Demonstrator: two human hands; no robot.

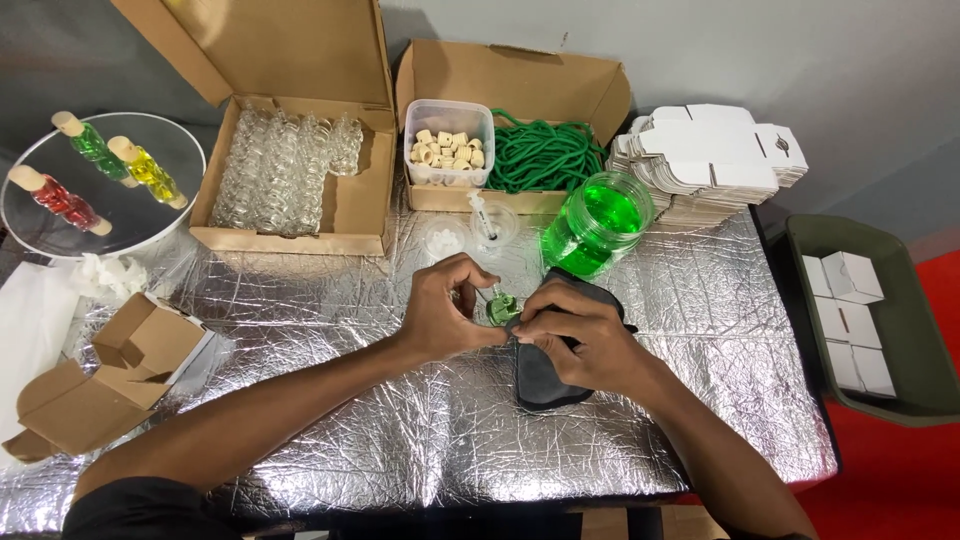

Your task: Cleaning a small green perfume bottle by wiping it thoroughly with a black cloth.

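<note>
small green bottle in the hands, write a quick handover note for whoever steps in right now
Left hand pinches the small green bottle at its top; right hand steadies it from the side, over a dark cloth.
Jar of green liquid stands open behind them, syringe in a clear cup.
Done: three filled, corked bottles on the round mirror.
Left: many empty bottles in the box.

Two open brown cartons [300,150] [520,90] at back, flat white boxes [710,150] stacked right, folded white boxes [850,320] in green tray [900,400], brown boxes [110,370] left
</note>
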